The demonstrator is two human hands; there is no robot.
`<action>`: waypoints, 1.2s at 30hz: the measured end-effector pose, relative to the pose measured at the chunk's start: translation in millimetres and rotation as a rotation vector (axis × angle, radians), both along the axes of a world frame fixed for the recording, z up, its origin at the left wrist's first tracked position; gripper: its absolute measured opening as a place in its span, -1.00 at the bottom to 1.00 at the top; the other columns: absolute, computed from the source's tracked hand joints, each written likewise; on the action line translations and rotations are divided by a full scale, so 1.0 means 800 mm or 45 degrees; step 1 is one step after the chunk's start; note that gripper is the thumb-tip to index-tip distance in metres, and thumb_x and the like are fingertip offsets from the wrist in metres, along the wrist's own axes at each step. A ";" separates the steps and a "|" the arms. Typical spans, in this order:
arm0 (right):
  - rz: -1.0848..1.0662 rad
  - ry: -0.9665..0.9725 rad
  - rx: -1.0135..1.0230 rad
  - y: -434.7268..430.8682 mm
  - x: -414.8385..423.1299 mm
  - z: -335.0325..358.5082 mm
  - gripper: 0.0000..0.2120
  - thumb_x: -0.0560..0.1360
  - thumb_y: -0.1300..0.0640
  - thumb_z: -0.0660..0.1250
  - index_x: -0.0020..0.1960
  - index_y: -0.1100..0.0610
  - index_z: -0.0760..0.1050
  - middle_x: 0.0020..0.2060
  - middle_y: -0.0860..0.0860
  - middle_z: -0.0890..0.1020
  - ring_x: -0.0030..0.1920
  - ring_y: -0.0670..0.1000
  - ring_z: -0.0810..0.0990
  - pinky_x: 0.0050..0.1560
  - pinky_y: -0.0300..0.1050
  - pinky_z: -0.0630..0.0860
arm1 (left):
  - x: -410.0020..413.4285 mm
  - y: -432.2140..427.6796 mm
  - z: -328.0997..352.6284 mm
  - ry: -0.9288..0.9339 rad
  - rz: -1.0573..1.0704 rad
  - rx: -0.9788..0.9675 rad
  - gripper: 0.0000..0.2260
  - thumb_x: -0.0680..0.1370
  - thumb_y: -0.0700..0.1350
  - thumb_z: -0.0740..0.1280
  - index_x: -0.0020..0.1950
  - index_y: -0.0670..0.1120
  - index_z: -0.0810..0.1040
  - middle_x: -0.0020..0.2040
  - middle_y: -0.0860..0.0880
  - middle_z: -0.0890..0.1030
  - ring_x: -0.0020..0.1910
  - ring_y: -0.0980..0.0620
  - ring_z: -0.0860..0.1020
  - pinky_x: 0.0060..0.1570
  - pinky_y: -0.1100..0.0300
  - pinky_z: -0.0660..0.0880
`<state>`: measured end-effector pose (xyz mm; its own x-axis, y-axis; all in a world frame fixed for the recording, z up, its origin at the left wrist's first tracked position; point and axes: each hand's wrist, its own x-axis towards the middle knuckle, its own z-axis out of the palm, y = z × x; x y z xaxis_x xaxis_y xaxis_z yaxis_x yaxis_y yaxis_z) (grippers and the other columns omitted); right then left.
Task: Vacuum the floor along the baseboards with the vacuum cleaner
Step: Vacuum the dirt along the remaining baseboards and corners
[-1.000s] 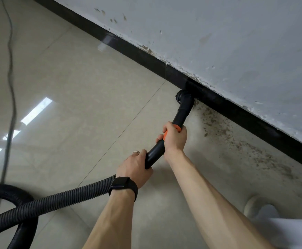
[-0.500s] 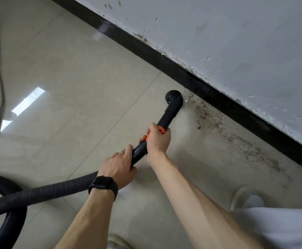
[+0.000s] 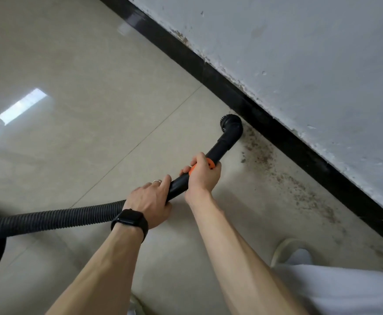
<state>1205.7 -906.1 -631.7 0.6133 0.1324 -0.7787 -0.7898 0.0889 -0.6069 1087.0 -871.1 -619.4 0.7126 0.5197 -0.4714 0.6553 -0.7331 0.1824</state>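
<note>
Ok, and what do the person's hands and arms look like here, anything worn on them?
No sleeves or gloves show; both arms are uncovered down to the edge of the frame. The left hand has a thin silver ring on one finger, and a black rectangular watch on a black band sits at its wrist. The right hand shows no ring, watch or band.
</note>
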 end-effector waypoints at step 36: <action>0.211 -0.103 -0.114 0.036 -0.004 0.002 -0.82 0.50 0.26 0.29 0.05 0.12 0.33 -0.32 0.04 0.52 -0.55 0.01 0.47 -0.33 -0.07 0.57 | 0.002 0.030 -0.010 0.011 0.299 -0.212 -0.77 0.46 -0.14 0.28 0.04 0.01 0.30 -0.24 0.04 0.44 -0.20 -0.11 0.49 -0.18 0.05 0.46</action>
<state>1202.3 -877.0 -630.0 0.6496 0.1695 -0.7411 -0.7377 -0.0954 -0.6684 1088.7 -846.8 -627.2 0.5773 0.5852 -0.5695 0.8058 -0.5212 0.2812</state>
